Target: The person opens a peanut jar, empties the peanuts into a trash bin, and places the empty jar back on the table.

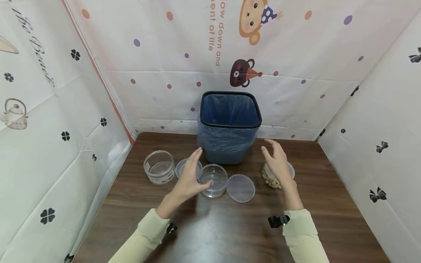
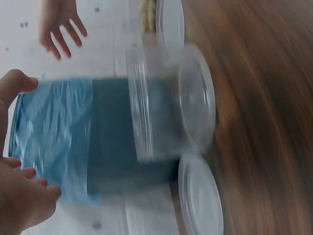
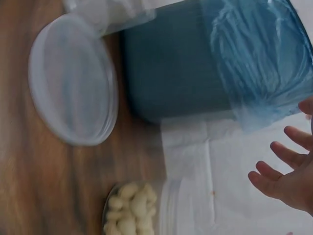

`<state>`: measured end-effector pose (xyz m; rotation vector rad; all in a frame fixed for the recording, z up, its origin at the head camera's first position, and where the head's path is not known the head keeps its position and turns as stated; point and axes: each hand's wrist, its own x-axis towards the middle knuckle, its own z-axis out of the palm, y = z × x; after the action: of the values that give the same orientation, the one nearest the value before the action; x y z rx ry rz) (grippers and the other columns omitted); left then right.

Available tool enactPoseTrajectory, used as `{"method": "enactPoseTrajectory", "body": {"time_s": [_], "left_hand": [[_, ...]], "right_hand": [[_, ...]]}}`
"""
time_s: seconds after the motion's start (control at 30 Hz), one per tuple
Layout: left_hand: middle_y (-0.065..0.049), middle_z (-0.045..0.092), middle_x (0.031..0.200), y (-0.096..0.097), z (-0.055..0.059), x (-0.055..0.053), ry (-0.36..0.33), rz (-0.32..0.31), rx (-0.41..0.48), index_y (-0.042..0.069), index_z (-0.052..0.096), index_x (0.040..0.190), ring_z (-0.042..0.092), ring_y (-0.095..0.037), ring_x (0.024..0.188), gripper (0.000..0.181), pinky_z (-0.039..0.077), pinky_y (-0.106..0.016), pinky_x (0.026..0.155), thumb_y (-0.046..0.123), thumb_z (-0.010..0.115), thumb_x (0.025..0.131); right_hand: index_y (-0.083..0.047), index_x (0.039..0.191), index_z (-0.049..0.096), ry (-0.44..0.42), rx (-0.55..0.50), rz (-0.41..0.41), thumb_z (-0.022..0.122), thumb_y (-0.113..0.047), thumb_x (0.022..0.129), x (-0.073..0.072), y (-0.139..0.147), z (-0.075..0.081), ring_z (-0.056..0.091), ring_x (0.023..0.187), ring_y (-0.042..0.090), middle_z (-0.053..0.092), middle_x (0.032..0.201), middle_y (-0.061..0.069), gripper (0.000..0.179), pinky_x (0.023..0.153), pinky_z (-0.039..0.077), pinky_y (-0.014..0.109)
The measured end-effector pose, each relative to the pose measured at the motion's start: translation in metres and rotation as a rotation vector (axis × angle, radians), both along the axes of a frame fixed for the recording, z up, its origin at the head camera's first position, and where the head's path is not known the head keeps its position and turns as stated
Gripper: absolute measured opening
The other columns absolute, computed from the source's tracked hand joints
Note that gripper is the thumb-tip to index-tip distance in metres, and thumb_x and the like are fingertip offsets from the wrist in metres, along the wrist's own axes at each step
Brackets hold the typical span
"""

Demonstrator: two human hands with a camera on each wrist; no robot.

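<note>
Both hands hover over the table [image 1: 210,233], clear of everything on it. The left hand [image 1: 188,183], at the centre of the head view, has its fingers reaching out close together and its thumb held well apart. Under it I can see part of the left lid [image 1: 181,169] and the middle tub [image 1: 217,185], a clear one standing upright just beside that lid. Towards the right of the frame, the right hand [image 1: 278,163] has its fingers loosely spread, as the right wrist view shows at its right edge. It partly hides the nut tub [image 3: 170,210], whose pale nuts [image 1: 270,181] show beneath the palm.

Just right of the middle tub lies the other lid [image 1: 241,188], flat on the wood. A wider left tub [image 1: 162,179] stands at left of centre. Behind the row, near the middle of the frame, is a bin [image 1: 225,157] with a blue bag [image 1: 227,139] folded over its rim. Printed cloth [image 1: 158,33] hangs across the top.
</note>
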<state>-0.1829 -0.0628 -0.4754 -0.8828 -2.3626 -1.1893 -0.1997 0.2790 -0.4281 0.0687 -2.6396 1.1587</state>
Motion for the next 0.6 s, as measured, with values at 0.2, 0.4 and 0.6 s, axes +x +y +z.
{"method": "enactPoseTrajectory", "body": {"time_s": [0.2, 0.4, 0.6], "left_hand": [[-0.021, 0.034, 0.160, 0.045, -0.002, 0.005, 0.004, -0.120, -0.029, -0.002, 0.032, 0.154, 0.032, -0.030, 0.149, 0.106, 0.030, -0.045, 0.120, 0.018, 0.092, 0.069], [-0.020, 0.035, 0.158, 0.091, -0.011, 0.012, -0.055, -0.202, -0.067, -0.002, 0.033, 0.153, 0.036, -0.031, 0.146, 0.104, 0.034, -0.043, 0.119, 0.021, 0.092, 0.071], [-0.013, 0.028, 0.163, 0.138, -0.025, 0.013, -0.267, -0.193, -0.146, 0.004, 0.024, 0.159, 0.032, -0.028, 0.149, 0.110, 0.034, -0.042, 0.118, 0.034, 0.090, 0.076]], "right_hand": [[-0.001, 0.150, 0.043, -0.021, 0.149, 0.018, 0.048, -0.035, 0.107, 0.007, 0.012, -0.010, 0.027, 0.143, 0.052, 0.036, 0.155, 0.028, 0.054, 0.114, 0.022, 0.068], [0.002, 0.146, 0.045, -0.040, 0.240, 0.020, 0.048, -0.035, 0.106, 0.016, 0.024, -0.016, 0.028, 0.141, 0.053, 0.038, 0.152, 0.030, 0.055, 0.113, 0.024, 0.067], [0.004, 0.147, 0.044, -0.084, 0.266, 0.004, 0.051, -0.028, 0.105, 0.024, 0.035, -0.020, 0.026, 0.140, 0.056, 0.035, 0.152, 0.033, 0.053, 0.111, 0.024, 0.070]]}}
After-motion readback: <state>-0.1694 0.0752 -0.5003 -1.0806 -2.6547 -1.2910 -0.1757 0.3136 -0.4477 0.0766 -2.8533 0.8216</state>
